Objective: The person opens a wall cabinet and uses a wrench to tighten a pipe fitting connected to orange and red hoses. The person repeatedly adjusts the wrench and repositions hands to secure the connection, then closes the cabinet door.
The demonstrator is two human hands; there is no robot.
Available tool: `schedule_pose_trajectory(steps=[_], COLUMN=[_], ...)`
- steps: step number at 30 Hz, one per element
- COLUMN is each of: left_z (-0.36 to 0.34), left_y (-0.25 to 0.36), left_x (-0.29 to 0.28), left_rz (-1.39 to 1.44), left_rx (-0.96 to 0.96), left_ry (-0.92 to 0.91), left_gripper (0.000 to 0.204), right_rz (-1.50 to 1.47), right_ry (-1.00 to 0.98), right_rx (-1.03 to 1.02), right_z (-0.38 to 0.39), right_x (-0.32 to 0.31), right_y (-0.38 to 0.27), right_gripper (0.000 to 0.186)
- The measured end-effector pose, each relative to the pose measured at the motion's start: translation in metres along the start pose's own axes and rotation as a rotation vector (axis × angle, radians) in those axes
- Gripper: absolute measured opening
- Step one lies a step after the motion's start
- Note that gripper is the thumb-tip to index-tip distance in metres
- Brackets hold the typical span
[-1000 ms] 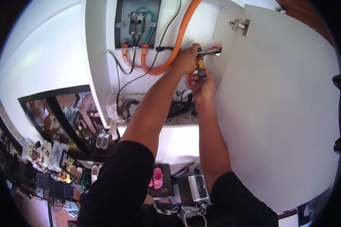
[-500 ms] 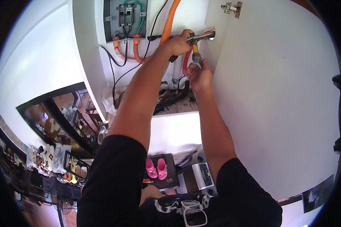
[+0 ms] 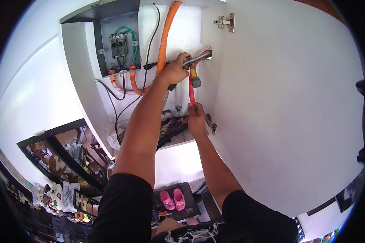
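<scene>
Right hand (image 3: 196,116) now lower, pinching the red tube (image 3: 192,91).
The person's left hand (image 3: 175,73) stays curled around a silver metal bar (image 3: 200,57).

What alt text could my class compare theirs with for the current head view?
Inside an open white cabinet, a person's left hand grips a metal bar, while the right hand holds a red corrugated tube lower down. Up and to the left are a grey electrical box and an orange conduit.

Gap right of red tube (image 3: 192,93), cabinet door (image 3: 288,105) beyond
</scene>
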State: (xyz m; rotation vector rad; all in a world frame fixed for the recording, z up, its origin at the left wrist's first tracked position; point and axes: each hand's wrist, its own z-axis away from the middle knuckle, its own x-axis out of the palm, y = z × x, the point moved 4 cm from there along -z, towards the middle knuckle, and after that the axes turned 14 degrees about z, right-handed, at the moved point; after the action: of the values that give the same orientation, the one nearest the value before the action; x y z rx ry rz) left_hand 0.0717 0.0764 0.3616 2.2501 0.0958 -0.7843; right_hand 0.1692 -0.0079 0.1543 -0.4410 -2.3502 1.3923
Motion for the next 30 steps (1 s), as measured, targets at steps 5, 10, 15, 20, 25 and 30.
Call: schedule_pose_trajectory(steps=[5,10,15,20,25,30], left_z=[-0.008,-0.008,-0.005,0.004,0.006,0.006], left_y=[-0.009,-0.012,-0.007,0.003,0.009,0.006], left_x=[0.003,0.005,0.007,0.007,0.007,0.007], left_rz=[-0.053,-0.112,-0.156,-0.171,-0.151,-0.181], left_rx=[0.061,0.065,-0.004,-0.034,-0.025,-0.056], left_ry=[0.018,0.020,0.039,0.061,0.068,0.079], left_gripper=[0.077,0.084,0.090,0.089,0.088,0.088], right_rz=[0.157,-0.082,-0.364,-0.473,-0.483,-0.517], right_ry=[-0.036,-0.172,-0.164,-0.225,-0.205,-0.227], right_rx=[0.024,0.241,0.551,0.606,0.620,0.613], right_z=[0.014,0.024,0.027,0.023,0.018,0.017], right_x=[-0.048,-0.061,-0.058,-0.057,-0.058,-0.058], right_y=[-0.027,-0.037,-0.038,-0.033,-0.019,-0.017], right_gripper=[0.034,0.028,0.024,0.024,0.029,0.029])
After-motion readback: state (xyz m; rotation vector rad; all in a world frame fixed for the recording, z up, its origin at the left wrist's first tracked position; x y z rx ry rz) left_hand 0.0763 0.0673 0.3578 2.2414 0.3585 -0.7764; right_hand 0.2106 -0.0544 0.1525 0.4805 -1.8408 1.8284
